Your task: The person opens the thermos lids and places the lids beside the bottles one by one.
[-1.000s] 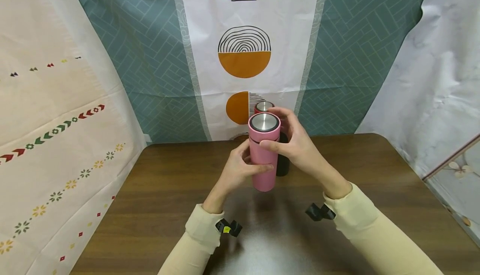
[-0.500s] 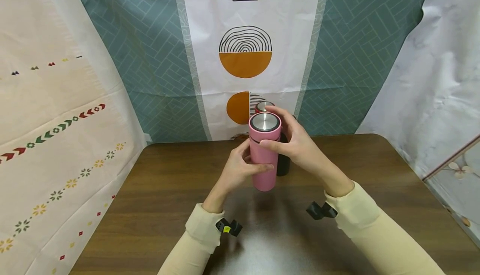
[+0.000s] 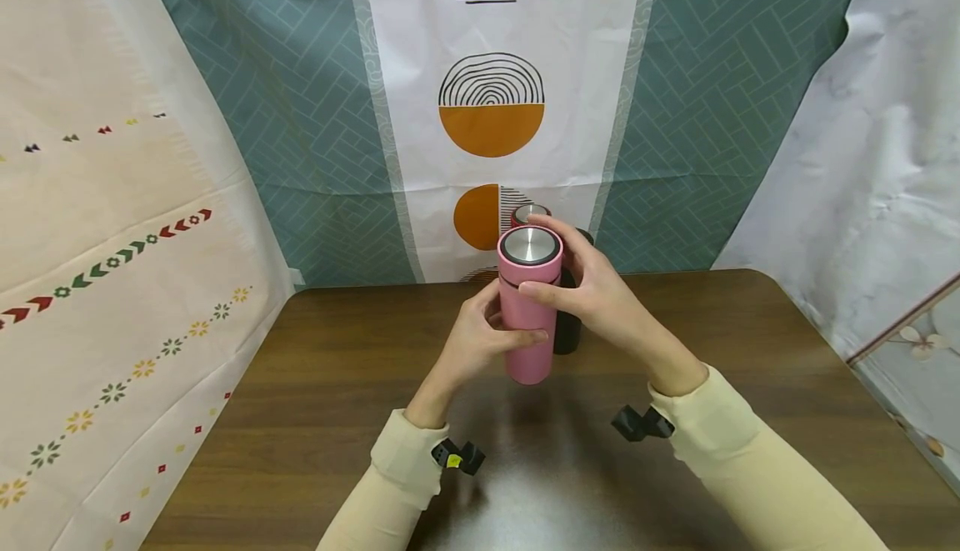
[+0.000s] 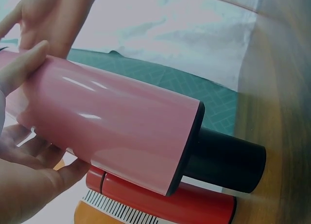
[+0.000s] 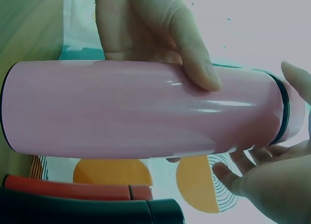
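Note:
A pink thermos bottle [image 3: 528,318] with a steel-topped lid [image 3: 529,245] stands upright between my two hands, its base over the wooden table. My left hand [image 3: 474,336] grips the body from the left, thumb across the front. From the right, my right hand [image 3: 596,288] holds the top at the lid, its thumb by the dark seam ring and fingers reaching behind. In the right wrist view the seam ring [image 5: 281,107] shows no gap. Behind the pink bottle are a red bottle [image 4: 160,197] and a black bottle [image 4: 226,158], both partly hidden in the head view.
The brown wooden table [image 3: 360,368] has its back edge against a hanging cloth [image 3: 315,117] in teal and white with orange circles. A patterned cream cloth [image 3: 112,284] hangs at the left, a white one [image 3: 870,159] at the right. Small black cameras sit at both wrists.
Both hands keep their hold on the pink bottle, with almost no movement. The black bottle's top shows slightly more beside my right hand.

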Demonstrator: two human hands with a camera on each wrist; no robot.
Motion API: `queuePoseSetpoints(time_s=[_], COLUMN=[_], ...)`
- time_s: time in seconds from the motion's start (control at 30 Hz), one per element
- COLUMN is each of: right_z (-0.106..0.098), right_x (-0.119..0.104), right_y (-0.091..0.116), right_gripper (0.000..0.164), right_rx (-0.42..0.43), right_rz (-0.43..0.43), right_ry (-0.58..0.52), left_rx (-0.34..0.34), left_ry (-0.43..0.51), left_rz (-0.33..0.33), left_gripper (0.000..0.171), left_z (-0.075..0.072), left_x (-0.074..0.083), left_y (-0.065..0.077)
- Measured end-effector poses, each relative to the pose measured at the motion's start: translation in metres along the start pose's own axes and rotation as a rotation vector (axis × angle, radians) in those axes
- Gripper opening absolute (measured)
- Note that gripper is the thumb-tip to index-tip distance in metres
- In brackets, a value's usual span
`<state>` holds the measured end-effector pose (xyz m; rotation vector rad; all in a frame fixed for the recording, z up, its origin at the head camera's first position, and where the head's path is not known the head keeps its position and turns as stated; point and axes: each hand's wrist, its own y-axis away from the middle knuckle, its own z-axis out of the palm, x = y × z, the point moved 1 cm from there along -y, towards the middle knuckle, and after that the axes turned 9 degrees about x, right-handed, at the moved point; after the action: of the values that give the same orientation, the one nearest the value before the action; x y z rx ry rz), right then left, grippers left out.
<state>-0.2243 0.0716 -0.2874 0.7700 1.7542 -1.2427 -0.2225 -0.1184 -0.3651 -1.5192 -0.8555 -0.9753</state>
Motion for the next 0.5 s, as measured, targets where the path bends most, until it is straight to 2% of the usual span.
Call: queuePoseSetpoints(time_s=[0.23, 0.5], right_z=[0.0037, -0.0051], right_x=[0.0006, -0.0001], right_y=[0.0002, -0.0007], right_gripper=[0.075, 0.065], right_rx=[0.081, 0.012], right_rz=[-0.015, 0.046], right_ry=[0.023, -0.053], left_rx=[0.001, -0.01], left_ry=[-0.006, -0.016], left_rz=[-0.009, -0.009], left_gripper=[0.067, 0.067], left_z=[0.0008, 0.0017], left_x=[0.0003, -0.0004], left_y=[0.0004, 0.0001])
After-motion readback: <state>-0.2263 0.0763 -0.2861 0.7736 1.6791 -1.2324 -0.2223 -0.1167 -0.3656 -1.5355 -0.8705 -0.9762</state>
